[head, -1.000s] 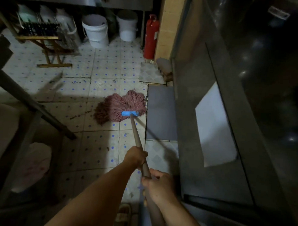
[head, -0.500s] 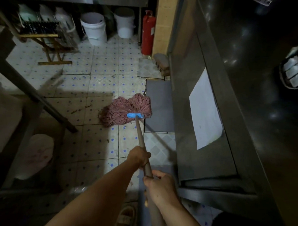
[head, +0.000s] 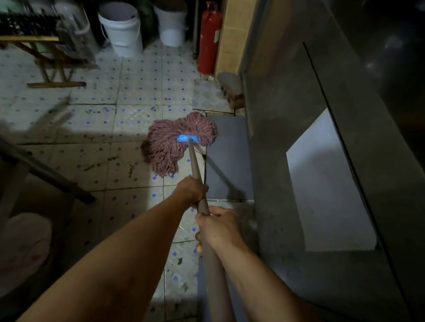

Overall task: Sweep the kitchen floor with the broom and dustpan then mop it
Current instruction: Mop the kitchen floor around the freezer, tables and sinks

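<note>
dim kitchen floor of pale tiles with small blue dots [head: 92, 123] fills the left and middle of the frame, marked with dark smears. at lower centre, the right hand [head: 220, 229] is wrapped round the brown wooden mop handle [head: 197, 165], and just above it the left hand [head: 192, 191] grips the same handle further down its length. beyond the hands, the pink string mop head with a blue plastic clamp [head: 176, 145] lies spread on the tiles at mid-frame, its right edge touching a plain grey floor slab [head: 228, 161]. a dark metal cabinet bearing a white paper sheet [head: 326, 189] runs along the right side. at the top, two white plastic buckets [head: 122, 27] stand near a red fire extinguisher [head: 209, 38], with a wooden rack [head: 41, 56] at upper left.
</note>
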Demonstrator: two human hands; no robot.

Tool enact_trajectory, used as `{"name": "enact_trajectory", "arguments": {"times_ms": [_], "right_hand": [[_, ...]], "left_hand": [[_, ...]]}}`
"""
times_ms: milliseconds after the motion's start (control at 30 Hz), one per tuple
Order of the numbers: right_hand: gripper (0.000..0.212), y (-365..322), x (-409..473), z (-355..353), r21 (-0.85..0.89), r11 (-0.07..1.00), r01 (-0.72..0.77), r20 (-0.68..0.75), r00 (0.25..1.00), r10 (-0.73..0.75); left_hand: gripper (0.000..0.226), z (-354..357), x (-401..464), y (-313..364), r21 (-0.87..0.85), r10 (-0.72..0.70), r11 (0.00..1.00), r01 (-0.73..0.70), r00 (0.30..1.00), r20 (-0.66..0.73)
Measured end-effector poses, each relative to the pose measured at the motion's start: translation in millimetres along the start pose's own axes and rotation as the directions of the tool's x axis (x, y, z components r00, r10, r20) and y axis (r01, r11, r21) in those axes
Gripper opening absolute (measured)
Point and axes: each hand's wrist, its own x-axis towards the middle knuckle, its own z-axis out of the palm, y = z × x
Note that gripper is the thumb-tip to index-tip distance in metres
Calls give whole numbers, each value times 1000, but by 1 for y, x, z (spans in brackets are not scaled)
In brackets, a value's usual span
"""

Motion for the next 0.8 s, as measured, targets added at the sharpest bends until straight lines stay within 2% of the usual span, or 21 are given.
{"name": "enact_trajectory", "arguments": {"times_ms": [133, 233, 333, 400, 800], "right_hand": [[14, -4, 14, 3, 30, 999, -17, 8, 1000, 17], [8, 11, 4, 9, 0, 1000, -22, -10, 1000, 22], [35, 36, -16, 10, 7, 998, -57, -16, 998, 57], [39, 51, -35, 7, 4, 999, -52, -5, 999, 52], [12, 170, -197, -42, -38, 996, -85, 45, 995, 86]], "left_hand": [[35, -1, 8, 5, -99, -34, 994, 35, 999, 14], [33, 2, -8, -5, -84, -35, 996, 38, 999, 28], [35, 8, -31, -21, -81, -51, 995, 55, 997, 52], [35, 14, -50, -31, -82, -70, 994, 75, 995, 66], [35, 87, -228, -113, -58, -102, 993, 106, 992, 80]]}}
